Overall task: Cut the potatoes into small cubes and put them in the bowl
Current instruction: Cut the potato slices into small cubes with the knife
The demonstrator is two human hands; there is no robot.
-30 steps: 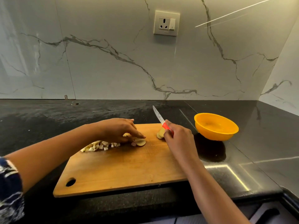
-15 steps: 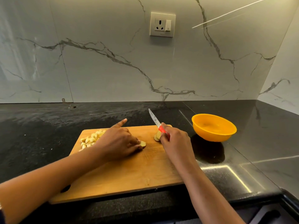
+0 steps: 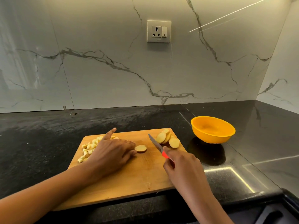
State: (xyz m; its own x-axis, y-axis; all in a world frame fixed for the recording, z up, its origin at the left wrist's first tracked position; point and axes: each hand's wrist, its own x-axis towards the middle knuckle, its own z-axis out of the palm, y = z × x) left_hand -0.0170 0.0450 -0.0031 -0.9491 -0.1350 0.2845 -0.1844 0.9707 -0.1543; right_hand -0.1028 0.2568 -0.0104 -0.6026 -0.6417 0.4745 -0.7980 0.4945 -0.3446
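A wooden cutting board (image 3: 129, 180) lies on the black counter. Small potato cubes (image 3: 88, 148) are heaped at its far left. One round potato slice (image 3: 140, 148) lies mid-board, and my left hand (image 3: 111, 152) touches its left edge with its fingertips, index finger raised and pointing away. Several more slices (image 3: 168, 138) lean together at the far right corner. My right hand (image 3: 181, 165) grips a red-handled knife (image 3: 156, 145), blade pointing up-left between the single slice and the stack. The orange bowl (image 3: 212, 129) stands right of the board; no potato shows inside it.
A marble backsplash with a wall socket (image 3: 158, 31) rises behind the counter. The counter's front edge (image 3: 242, 199) runs just below the board, with a dark cabinet front under it at the lower right.
My left hand slid off the cube heap and now holds one slice mid-board. My right hand drew back with the knife, uncovering the stack of slices.
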